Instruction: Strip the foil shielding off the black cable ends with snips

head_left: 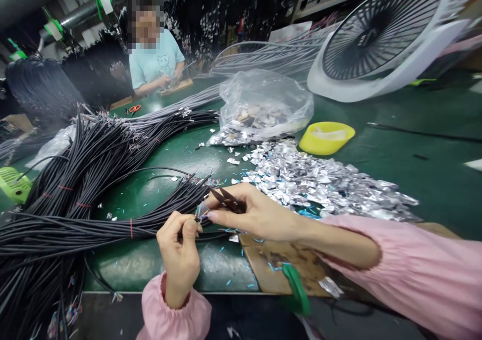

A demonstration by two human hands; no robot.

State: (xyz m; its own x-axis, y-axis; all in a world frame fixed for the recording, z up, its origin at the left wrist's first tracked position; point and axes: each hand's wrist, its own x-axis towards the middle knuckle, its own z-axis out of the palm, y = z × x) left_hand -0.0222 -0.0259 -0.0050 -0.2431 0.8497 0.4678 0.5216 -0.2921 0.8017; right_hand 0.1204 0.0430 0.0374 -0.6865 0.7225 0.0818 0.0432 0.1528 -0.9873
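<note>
My left hand (pixel 181 242) pinches the end of a black cable; most of the cable inside the fingers is hidden. Thin coloured wires (pixel 203 211) and a bit of shiny foil fan out from that end. Dark two-bladed snips (pixel 228 199) sit in my right hand (pixel 259 212), blades apart and pointing left. The right thumb and fingers are right at the coloured wires, close to my left fingertips. Bundles of black cables (pixel 113 228), tied with red bands, lie to the left and behind my left hand.
Beyond my right hand a heap of silver foil scraps (pixel 320 179) spreads over the green table. Behind it are a clear plastic bag (pixel 267 99), a yellow container (pixel 327 138) and a white fan (pixel 376 43). A worn brown board (pixel 278 259) lies beneath my right forearm. Another person (pixel 156 61) sits across.
</note>
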